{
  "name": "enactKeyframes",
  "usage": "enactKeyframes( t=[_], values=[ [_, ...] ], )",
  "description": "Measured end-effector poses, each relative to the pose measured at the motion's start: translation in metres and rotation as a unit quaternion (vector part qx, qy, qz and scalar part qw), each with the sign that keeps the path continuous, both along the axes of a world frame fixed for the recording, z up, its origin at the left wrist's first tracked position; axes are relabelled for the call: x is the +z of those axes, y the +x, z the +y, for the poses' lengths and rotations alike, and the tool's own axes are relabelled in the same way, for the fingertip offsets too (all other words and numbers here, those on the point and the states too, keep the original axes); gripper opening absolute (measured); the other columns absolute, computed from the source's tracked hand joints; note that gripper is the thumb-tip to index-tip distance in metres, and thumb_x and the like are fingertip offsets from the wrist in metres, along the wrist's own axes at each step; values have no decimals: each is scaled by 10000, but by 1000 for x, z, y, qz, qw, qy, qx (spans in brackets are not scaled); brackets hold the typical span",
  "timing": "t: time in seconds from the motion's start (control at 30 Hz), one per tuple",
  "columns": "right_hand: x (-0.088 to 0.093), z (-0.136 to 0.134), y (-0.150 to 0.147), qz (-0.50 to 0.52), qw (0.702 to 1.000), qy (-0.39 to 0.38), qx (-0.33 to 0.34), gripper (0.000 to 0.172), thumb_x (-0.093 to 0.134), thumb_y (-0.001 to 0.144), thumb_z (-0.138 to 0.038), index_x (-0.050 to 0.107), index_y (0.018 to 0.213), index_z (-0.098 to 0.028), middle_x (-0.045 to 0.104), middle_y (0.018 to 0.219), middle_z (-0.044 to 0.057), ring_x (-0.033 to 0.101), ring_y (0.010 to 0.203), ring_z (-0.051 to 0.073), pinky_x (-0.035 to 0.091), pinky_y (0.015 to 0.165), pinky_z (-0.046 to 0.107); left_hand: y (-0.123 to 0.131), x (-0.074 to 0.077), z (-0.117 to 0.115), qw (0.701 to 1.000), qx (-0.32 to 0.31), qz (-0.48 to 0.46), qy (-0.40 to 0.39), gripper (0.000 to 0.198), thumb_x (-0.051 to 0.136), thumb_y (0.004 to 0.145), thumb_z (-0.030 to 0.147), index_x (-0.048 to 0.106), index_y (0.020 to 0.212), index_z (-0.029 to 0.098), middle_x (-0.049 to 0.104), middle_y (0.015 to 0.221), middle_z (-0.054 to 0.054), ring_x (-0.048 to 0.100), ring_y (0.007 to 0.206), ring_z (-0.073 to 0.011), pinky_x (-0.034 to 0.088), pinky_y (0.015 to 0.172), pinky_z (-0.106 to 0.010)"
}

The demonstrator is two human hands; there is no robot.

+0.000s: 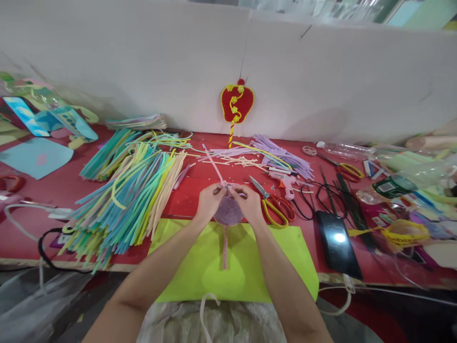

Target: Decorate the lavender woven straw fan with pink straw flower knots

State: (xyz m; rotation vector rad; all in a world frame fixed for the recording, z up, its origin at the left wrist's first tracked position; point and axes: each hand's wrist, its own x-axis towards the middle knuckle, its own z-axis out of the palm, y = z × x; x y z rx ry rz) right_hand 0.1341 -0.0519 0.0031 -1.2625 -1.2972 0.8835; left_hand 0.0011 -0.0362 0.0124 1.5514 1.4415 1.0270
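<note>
A small round fan (228, 213) of purple pipe cleaners, with a pink handle (224, 248) pointing toward me, is between my hands over the lime-green sheet (182, 267). At its top edge, my left hand (209, 204) pinches a pink pipe cleaner (213, 164), whose free end sticks up and to the left. Fingers of my right hand (248, 205) are closed at the same spot, a little to the right. Fingertips partly hide the join, so the exact contact there is unclear. Just right of my right hand lie scissors (274, 209) with red and yellow handles.
Bundles of coloured pipe cleaners (132, 190) cover the left; purple ones (282, 155) lie behind. A finished red fan (237, 105) stands at the wall. On the right are a glue gun (286, 183), a black phone (337, 243), cables, more scissors (348, 170) and plastic bottles (392, 186).
</note>
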Motion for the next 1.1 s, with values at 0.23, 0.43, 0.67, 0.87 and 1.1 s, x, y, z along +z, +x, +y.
enactKeyframes(
  t=[0.23,0.43,0.67,0.87,1.1],
  values=[
    [-4,0,0,-23,1000,-1,3,248,600,727,-434,663,785,-202,691,833,45,631,746,174,499,736,305,-1,5,-6,990,-9,124,61,204,500,829,279,623,711,168,657,659,-25,610,611,-134,387,566,-207],
    [-7,4,4,-5,999,-32,15,206,636,693,-399,663,732,-199,689,754,37,627,685,177,495,701,310,-4,3,-2,953,-70,281,89,219,442,875,269,624,819,162,646,667,-53,596,589,-160,352,534,-224],
    [-12,8,9,31,997,-68,36,246,667,655,-440,679,711,-201,667,654,22,603,608,174,504,652,319,-5,1,-2,925,-106,347,111,257,383,908,290,607,983,189,661,749,-44,623,694,-173,408,620,-222],
    [-11,9,8,58,995,-77,39,268,685,641,-457,666,695,-195,654,636,16,585,596,160,492,638,302,0,-5,-7,946,-59,279,151,261,364,919,273,565,1065,191,654,1019,-78,610,931,-191,448,784,-267],
    [-9,9,9,59,994,-77,43,237,677,659,-427,663,696,-193,628,617,8,560,574,145,466,617,287,-2,-6,-7,948,-82,214,223,268,393,909,224,570,1110,218,610,1119,-55,539,1075,-164,419,936,-287]
  ],
)
